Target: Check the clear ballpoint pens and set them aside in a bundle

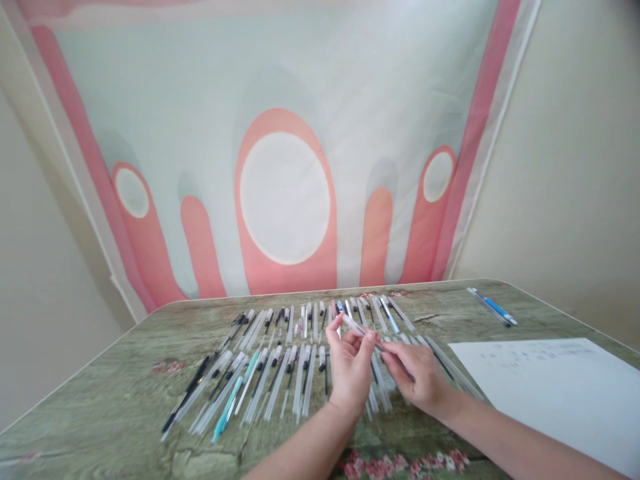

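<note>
Above the table, my left hand (351, 373) pinches the upper part of a slim pen (356, 325) between thumb and fingers. The pen has a whitish, see-through upper end and slants down to the right. Its lower, darker part is gripped by the fingertips of my right hand (423, 377). Whether the pen is in one piece or two is hard to make out behind the fingers. Around and under both hands lie two rows of pen parts: frosted barrels (309, 383), caps and dark refills. A turquoise pen (230, 405) rests left of my left hand.
The wood-patterned table (125, 393) also bears a sheet of white paper (555, 393) with faint marks at the right. Behind it lies a blue pen beside a clear one (495, 308). A pink and pale printed cloth (285, 193) hangs at the table's far edge.
</note>
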Demonstrator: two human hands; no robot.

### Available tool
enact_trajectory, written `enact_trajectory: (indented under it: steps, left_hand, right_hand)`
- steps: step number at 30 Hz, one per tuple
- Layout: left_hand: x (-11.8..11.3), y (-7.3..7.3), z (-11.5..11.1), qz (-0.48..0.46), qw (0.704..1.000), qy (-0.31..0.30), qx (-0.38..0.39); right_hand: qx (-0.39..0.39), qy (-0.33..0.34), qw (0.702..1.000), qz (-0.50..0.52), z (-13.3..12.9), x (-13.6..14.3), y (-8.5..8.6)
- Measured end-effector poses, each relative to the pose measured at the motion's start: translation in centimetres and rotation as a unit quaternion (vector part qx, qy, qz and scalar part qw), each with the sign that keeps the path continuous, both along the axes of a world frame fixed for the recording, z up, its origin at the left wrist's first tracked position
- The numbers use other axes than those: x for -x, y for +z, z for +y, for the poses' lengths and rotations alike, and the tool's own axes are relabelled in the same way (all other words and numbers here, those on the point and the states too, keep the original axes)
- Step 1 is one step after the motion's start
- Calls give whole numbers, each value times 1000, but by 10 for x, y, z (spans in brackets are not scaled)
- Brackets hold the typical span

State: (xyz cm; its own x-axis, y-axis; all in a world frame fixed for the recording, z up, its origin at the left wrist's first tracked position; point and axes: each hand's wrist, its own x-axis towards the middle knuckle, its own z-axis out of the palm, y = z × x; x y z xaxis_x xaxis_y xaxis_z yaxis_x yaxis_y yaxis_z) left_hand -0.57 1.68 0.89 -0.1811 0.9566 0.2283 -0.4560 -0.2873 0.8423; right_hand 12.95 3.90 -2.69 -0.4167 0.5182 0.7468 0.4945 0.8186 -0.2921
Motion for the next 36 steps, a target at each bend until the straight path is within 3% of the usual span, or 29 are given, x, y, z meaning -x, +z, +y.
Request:
enact_trajectory:
  steps: [20,25,31,36]
  left_hand:
    - [1,0,-2,3,999,-33,-11]
    - [3,0,8,-14,1000,-25,0]
    - [12,-6,21,-20,999,45,17]
    - [16,-12,25,23,997,69,17]
  right_hand:
    - [-19,-9,1000,-3,-2,0,-1]
    - [44,-33,998,-9,-3,4,14]
    - [128,-63,989,-37,-1,4,36]
    - [200,-39,973,-107,5,-1,44]
